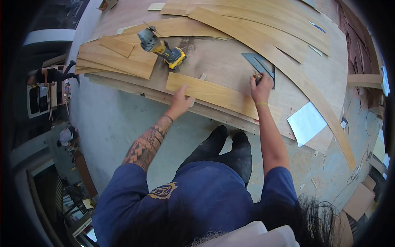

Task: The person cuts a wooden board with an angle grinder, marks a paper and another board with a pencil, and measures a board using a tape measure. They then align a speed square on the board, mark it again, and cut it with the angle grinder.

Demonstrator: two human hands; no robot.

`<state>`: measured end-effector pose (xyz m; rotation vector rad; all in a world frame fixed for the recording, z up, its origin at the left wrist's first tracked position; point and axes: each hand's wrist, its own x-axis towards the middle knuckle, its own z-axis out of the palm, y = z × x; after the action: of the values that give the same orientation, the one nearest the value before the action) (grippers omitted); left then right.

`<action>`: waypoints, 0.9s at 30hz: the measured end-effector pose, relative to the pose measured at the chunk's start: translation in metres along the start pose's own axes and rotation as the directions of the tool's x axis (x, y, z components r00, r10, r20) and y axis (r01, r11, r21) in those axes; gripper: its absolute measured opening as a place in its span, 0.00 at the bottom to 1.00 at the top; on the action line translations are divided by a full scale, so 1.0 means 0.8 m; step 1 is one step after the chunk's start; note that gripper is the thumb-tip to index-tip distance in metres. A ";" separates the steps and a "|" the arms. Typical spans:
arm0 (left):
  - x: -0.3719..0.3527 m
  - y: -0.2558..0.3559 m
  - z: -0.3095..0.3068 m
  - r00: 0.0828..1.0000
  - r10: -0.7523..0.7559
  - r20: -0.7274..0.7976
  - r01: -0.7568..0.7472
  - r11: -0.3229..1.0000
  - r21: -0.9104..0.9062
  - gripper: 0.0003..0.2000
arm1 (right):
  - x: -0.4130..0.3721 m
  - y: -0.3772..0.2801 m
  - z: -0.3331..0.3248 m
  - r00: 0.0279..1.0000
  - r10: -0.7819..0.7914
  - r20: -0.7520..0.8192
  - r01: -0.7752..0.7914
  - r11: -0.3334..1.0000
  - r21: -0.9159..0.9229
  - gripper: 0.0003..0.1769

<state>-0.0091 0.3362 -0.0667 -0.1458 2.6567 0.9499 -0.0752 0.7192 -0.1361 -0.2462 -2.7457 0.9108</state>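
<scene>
A short wooden plank (214,91) lies along the front edge of the workbench. At its left end my left hand (180,102) has its thumb and fingers apart, touching the plank's edge. Past the plank's right part, my right hand (262,88) is closed on a small dark and yellow tool (257,77), mostly hidden by the fingers. Just beyond that hand is a blue-grey triangular square (256,62) flat on the bench. A yellow and black angle grinder (162,48) stands behind the plank's left end.
Long wooden strips (242,33) cover the back of the bench, one curving past its right edge. Shorter boards (115,59) lie at the left. A paper sheet (307,123) is at the right front. Two people (47,77) (68,136) are off to the left.
</scene>
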 end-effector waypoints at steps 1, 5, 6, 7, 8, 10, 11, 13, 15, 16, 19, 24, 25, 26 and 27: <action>-0.015 0.021 0.008 0.981 -0.143 0.131 0.171 0.959 -0.227 0.30 | -0.005 -0.011 -0.018 0.989 -0.061 -0.137 0.076 0.991 0.108 0.30; -0.056 0.084 0.077 0.989 -0.044 0.141 0.116 0.820 -0.560 0.20 | -0.067 -0.065 -0.057 0.993 0.017 0.119 -0.056 0.939 0.339 0.27; -0.063 0.111 0.085 0.989 -0.046 0.140 0.128 0.739 -0.662 0.19 | -0.092 -0.077 -0.054 0.980 0.032 0.196 -0.109 0.913 0.394 0.27; -0.064 0.131 0.089 0.990 -0.043 0.134 0.130 0.645 -0.753 0.18 | -0.119 -0.083 -0.048 0.958 0.045 0.283 -0.163 0.898 0.410 0.27; -0.061 0.135 0.090 0.992 -0.050 0.114 0.120 0.641 -0.758 0.18 | -0.144 -0.087 -0.041 0.927 0.052 0.370 -0.217 0.881 0.420 0.27; -0.062 0.133 0.087 0.965 -0.098 0.242 0.218 0.815 -0.538 0.17 | -0.184 -0.101 -0.035 0.874 0.035 0.484 -0.298 0.826 0.478 0.27; -0.064 0.127 0.083 0.968 -0.104 0.230 0.216 0.815 -0.538 0.17 | -0.197 -0.109 -0.031 0.873 0.022 0.486 -0.291 0.825 0.485 0.27; -0.073 0.108 0.082 0.970 -0.104 0.221 0.182 0.912 -0.367 0.18 | -0.219 -0.117 -0.029 0.914 -0.033 0.404 -0.176 0.866 0.468 0.26; -0.078 0.096 0.075 0.956 -0.120 0.267 0.230 0.873 -0.431 0.14 | -0.218 -0.119 -0.037 0.908 -0.034 0.416 -0.175 0.874 0.453 0.28; -0.081 0.090 0.072 0.886 -0.220 0.408 0.426 0.734 -0.529 0.11 | -0.212 -0.114 -0.041 0.834 -0.046 0.550 -0.224 0.883 0.413 0.27; -0.085 0.083 0.063 0.758 -0.301 0.579 0.646 0.473 -0.600 0.05 | -0.200 -0.112 -0.044 0.727 -0.109 0.678 -0.175 0.926 0.335 0.29; -0.048 0.041 0.049 0.782 -0.395 0.482 0.608 0.318 -0.727 0.06 | -0.174 -0.113 -0.062 0.767 -0.221 0.602 0.070 0.962 0.264 0.34; -0.029 0.023 0.033 0.788 -0.411 0.459 0.596 0.318 -0.737 0.09 | -0.167 -0.097 -0.070 0.779 -0.180 0.600 0.060 0.975 0.214 0.33; -0.011 0.014 0.012 0.794 -0.460 0.398 0.566 0.320 -0.760 0.10 | -0.163 -0.076 -0.079 0.790 -0.137 0.597 0.049 0.986 0.161 0.31; 0.008 0.005 -0.009 0.794 -0.507 0.336 0.535 0.321 -0.781 0.13 | -0.160 -0.052 -0.091 0.793 -0.121 0.597 0.040 0.988 0.148 0.31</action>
<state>-0.0175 0.3347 -0.0615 -1.1346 1.5862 1.8543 0.0642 0.6974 -0.0762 0.2378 -3.2086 1.3278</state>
